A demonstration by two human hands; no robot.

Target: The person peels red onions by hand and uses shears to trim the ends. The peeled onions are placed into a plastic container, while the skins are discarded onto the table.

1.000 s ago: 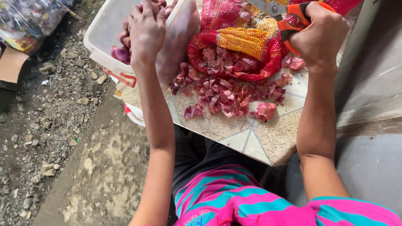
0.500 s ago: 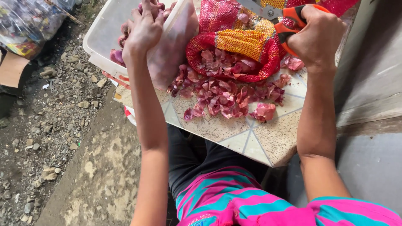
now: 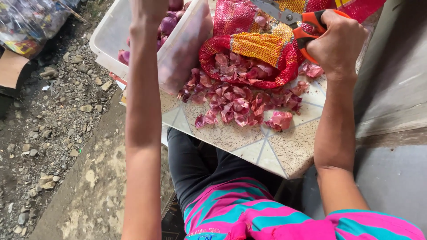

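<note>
My right hand point(image 3: 338, 40) is closed around the orange handles of a pair of scissors point(image 3: 296, 20), whose blades point left over a red and yellow mesh sack point(image 3: 249, 49). Purple onion skins point(image 3: 240, 100) lie heaped in the sack's mouth and on the speckled tile slab point(image 3: 267, 151) below it. My left forearm point(image 3: 142, 102) reaches up over a white plastic tub point(image 3: 106, 40) that holds purple onions point(image 3: 169, 24). The left hand itself is cut off by the top edge of the view.
Gravel and stones point(image 3: 53, 111) cover the ground on the left, with a plastic bag point(image 3: 26, 22) and cardboard point(image 3: 11, 69) at the far left. A grey concrete wall point(image 3: 391, 89) runs along the right. My lap sits under the slab's near corner.
My left hand has moved up over the tub and out past the top edge. The right hand has stayed on the scissors beside the sack.
</note>
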